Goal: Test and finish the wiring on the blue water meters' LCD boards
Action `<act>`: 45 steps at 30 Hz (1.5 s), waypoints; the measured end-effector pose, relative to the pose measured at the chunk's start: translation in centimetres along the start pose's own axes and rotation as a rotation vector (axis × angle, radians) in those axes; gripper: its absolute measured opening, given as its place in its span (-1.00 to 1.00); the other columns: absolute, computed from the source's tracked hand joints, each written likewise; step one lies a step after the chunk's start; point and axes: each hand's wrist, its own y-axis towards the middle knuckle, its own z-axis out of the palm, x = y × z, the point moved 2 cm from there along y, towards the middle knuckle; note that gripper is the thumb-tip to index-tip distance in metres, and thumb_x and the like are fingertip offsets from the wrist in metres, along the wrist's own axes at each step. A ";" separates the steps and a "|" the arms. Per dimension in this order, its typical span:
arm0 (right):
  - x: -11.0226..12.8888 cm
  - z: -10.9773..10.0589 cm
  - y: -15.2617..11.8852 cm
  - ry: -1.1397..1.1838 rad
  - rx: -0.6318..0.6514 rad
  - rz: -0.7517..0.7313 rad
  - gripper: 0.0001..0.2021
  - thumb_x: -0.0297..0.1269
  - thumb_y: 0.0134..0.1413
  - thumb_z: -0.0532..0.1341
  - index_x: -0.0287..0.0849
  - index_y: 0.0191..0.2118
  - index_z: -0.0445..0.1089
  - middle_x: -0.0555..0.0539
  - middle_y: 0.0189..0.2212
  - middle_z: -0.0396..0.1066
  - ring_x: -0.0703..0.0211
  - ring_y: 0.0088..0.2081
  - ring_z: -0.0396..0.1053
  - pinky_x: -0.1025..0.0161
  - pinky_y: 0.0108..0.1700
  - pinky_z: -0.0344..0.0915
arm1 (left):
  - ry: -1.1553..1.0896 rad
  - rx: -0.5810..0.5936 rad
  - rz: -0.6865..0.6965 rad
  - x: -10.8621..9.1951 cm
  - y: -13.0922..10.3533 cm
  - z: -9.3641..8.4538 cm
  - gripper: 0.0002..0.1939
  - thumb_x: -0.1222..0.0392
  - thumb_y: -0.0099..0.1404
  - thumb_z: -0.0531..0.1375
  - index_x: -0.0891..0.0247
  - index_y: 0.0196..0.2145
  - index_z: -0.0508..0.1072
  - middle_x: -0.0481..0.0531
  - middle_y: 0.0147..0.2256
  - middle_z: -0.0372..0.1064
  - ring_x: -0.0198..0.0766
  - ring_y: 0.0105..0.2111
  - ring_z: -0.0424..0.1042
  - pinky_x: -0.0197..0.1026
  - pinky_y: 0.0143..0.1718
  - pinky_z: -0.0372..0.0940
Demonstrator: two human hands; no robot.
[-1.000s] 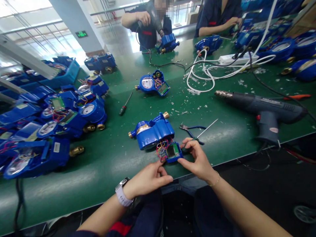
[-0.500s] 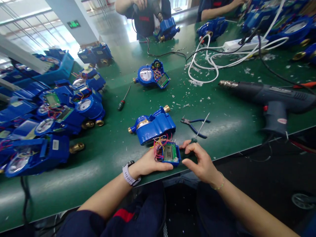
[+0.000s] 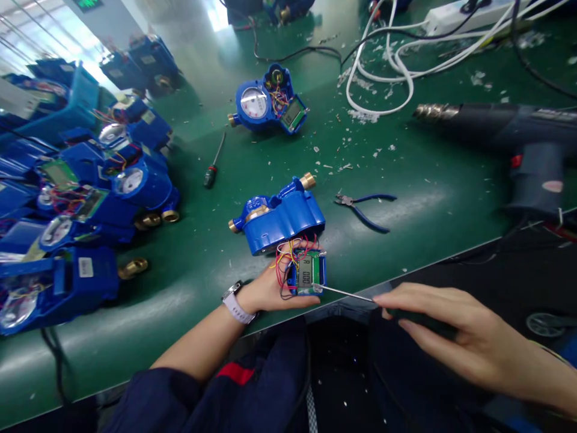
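My left hand (image 3: 270,290) is closed around a small blue display housing (image 3: 311,273) with a green circuit board and a lit LCD. Red, yellow and black wires run from it to a blue water meter (image 3: 283,219) lying on its side just beyond. In my right hand (image 3: 455,328) is a screwdriver (image 3: 345,293), its dark handle mostly hidden by my fingers. The screwdriver's thin shaft points left, and its tip is at the lower right corner of the circuit board.
Diagonal cutters (image 3: 360,204) lie right of the meter, a second screwdriver (image 3: 211,171) to its left. Another opened water meter (image 3: 259,102) sits further back. Several meters (image 3: 90,222) crowd the left side. A heat gun (image 3: 509,129) and a white cable (image 3: 356,90) are at right.
My right hand has moved right and turned the screwdriver, which pointed up and away, so its tip is now at the circuit board. The view has tilted downward.
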 end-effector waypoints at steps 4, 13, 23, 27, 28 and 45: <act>0.2 0.1 0.0 -0.006 0.097 -0.002 -0.68 -0.40 0.36 0.07 0.01 0.15 0.27 0.04 -0.18 0.51 0.30 -0.22 0.50 0.37 -0.21 0.41 | 0.035 0.046 0.017 0.0 0.0 -0.4 -0.15 0.00 0.12 0.42 0.21 0.25 0.15 0.29 0.16 0.26 0.09 0.19 0.32 0.17 0.25 0.27; 0.4 0.6 1.0 -0.060 0.113 -0.014 -0.70 -0.38 0.41 0.00 -0.06 0.13 0.33 0.01 -0.19 0.53 0.24 -0.25 0.53 0.30 -0.25 0.45 | 0.081 0.058 0.079 -0.1 0.3 -0.8 -0.08 -0.05 0.11 0.43 0.18 0.28 0.10 0.31 0.16 0.30 0.08 0.20 0.34 0.12 0.24 0.27; 0.6 1.2 1.6 -0.015 0.053 0.087 -0.72 -0.32 0.39 0.03 -0.07 0.00 0.47 0.10 -0.12 0.56 0.27 -0.18 0.56 0.35 -0.12 0.51 | 0.072 0.075 0.029 0.2 -0.2 -0.3 -0.04 -0.06 0.12 0.43 0.13 0.31 0.02 0.30 0.16 0.35 0.06 0.20 0.36 0.15 0.28 0.23; 0.9 2.0 1.2 0.031 0.000 0.131 -0.74 -0.34 0.37 0.06 -0.03 0.00 0.47 0.12 -0.14 0.57 0.31 -0.19 0.56 0.40 -0.12 0.49 | 0.181 0.037 0.066 0.3 -0.4 -0.5 -0.07 -0.04 0.07 0.46 0.16 0.27 0.12 0.26 0.06 0.42 0.06 0.12 0.42 0.13 0.20 0.30; 1.0 2.3 1.0 0.058 -0.012 0.165 -0.75 -0.34 0.36 0.08 -0.03 -0.01 0.47 0.12 -0.16 0.57 0.33 -0.21 0.56 0.42 -0.13 0.49 | 0.195 0.028 0.074 0.4 -0.4 -0.5 -0.07 -0.04 0.06 0.47 0.17 0.27 0.13 0.25 0.04 0.43 0.06 0.11 0.41 0.13 0.18 0.32; 0.4 5.9 0.2 0.546 0.086 0.437 -0.69 -0.27 0.38 0.02 -0.22 0.06 0.41 -0.05 -0.39 0.48 0.24 -0.36 0.46 0.32 -0.28 0.39 | 0.221 0.039 0.057 0.7 -0.8 -0.6 -0.02 -0.04 0.08 0.45 0.12 0.32 0.05 0.22 0.09 0.38 0.12 0.17 0.33 0.26 0.20 0.30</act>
